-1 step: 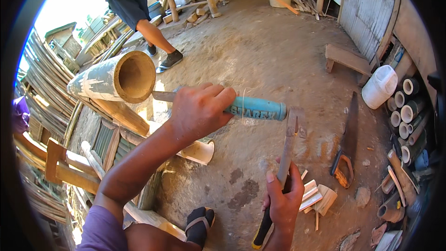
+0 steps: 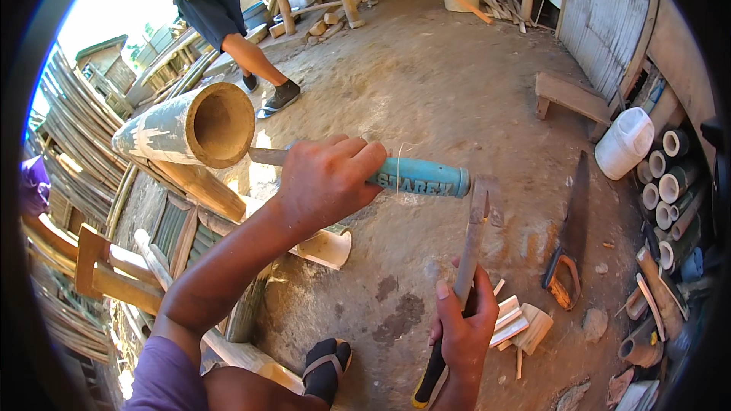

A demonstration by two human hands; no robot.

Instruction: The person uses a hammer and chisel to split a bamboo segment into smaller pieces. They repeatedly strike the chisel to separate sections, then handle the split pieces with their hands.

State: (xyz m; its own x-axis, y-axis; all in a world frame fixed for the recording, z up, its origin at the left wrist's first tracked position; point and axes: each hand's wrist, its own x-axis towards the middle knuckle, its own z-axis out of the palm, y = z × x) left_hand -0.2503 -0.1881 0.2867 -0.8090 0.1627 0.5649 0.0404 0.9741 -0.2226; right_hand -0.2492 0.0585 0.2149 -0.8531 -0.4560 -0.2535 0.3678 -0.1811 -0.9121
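My left hand is closed around a chisel with a blue handle. Its flat metal blade points left, and the tip meets or nearly meets the rim of a thick bamboo tube. That tube lies tilted on wooden supports, its hollow end facing me. In my right hand is a hammer with a black and yellow grip. The hammer's head is right at the butt of the chisel handle; whether they touch I cannot tell. My fingers hide part of the chisel.
A handsaw lies on the dirt floor at right, near split wood pieces. Bamboo sections are stacked beside a white container and a low bench. Another person stands at far left, near bamboo poles.
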